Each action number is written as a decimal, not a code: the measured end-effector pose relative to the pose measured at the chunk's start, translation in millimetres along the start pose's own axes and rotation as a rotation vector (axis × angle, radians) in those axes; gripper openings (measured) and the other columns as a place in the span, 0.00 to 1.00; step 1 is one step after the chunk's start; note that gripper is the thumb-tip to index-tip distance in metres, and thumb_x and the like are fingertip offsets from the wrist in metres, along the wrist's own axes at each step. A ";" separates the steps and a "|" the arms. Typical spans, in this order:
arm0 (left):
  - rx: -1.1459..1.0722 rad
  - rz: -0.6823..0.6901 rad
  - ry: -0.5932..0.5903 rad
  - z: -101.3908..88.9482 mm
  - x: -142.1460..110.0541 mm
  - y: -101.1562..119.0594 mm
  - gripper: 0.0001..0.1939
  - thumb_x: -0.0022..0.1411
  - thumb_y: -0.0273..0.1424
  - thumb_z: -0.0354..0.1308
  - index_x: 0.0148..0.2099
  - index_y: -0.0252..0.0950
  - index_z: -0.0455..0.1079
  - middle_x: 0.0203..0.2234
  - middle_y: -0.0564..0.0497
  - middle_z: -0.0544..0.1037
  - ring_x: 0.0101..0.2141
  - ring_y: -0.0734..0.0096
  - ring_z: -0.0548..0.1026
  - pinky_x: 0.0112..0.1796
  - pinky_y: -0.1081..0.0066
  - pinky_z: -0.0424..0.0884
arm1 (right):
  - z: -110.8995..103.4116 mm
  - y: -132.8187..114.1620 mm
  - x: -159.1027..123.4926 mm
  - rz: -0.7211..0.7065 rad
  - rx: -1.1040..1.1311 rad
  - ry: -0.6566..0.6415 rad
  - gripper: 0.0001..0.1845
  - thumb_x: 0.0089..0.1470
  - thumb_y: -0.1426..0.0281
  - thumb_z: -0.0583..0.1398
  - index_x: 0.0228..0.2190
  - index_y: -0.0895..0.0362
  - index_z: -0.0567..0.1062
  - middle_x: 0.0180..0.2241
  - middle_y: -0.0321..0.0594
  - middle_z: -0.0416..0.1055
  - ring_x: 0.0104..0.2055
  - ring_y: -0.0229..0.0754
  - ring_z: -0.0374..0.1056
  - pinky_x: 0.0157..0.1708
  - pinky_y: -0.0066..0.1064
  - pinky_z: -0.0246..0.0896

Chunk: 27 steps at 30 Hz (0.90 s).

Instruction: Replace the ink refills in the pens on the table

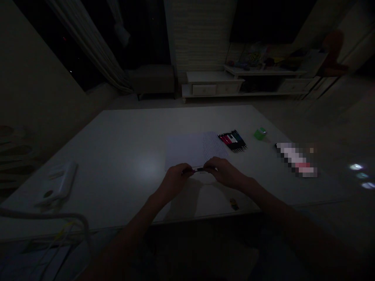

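Observation:
Over the near edge of an open notebook (183, 150), both hands meet at a thin dark pen (199, 169). My left hand (176, 176) pinches its left end, where a reddish part shows. My right hand (222, 170) grips its right end, which is black. Whether the pen is in one piece or two, I cannot tell in the dim light. Handwriting covers the notebook's right page; the left page looks blank. Just beyond the right hand, several pens (233, 141) lie side by side in a row.
A green translucent box (260, 133) stands on the white table (131, 132), right of the pens. A blurred-out object (295, 159) lies near the right edge. A small dark item (234, 204) sits by the front edge. On the left are a white device (58, 183) and a cable (43, 214).

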<state>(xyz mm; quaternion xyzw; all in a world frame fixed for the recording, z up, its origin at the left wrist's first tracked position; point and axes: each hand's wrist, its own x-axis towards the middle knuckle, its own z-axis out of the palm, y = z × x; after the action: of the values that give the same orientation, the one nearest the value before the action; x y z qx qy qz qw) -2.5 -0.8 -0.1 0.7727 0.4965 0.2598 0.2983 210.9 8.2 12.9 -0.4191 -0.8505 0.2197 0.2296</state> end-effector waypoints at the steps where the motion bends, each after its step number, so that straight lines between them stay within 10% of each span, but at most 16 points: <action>1: 0.022 0.009 -0.004 0.9 -0.4 0.2 0.07 0.58 0.33 0.52 0.35 0.38 0.70 0.30 0.52 0.76 0.32 0.70 0.73 0.33 0.72 0.66 | 2.1 -0.6 -0.3 -0.011 -0.005 0.002 0.08 0.54 0.73 0.55 0.33 0.58 0.75 0.33 0.42 0.72 0.36 0.39 0.66 0.37 0.29 0.58; 27: -0.006 0.067 0.022 22.5 -7.3 4.3 0.10 0.62 0.32 0.47 0.42 0.36 0.67 0.33 0.49 0.74 0.33 0.70 0.71 0.35 0.72 0.64 | 11.8 -4.1 -0.4 0.008 0.210 0.222 0.08 0.51 0.72 0.58 0.35 0.56 0.74 0.31 0.40 0.73 0.31 0.37 0.68 0.31 0.28 0.61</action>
<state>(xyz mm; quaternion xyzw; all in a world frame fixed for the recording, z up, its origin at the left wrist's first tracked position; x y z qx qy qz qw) 13.1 -13.5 -13.2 0.7851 0.4729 0.2794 0.2862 201.8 3.5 5.8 -0.4178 -0.7906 0.2607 0.3639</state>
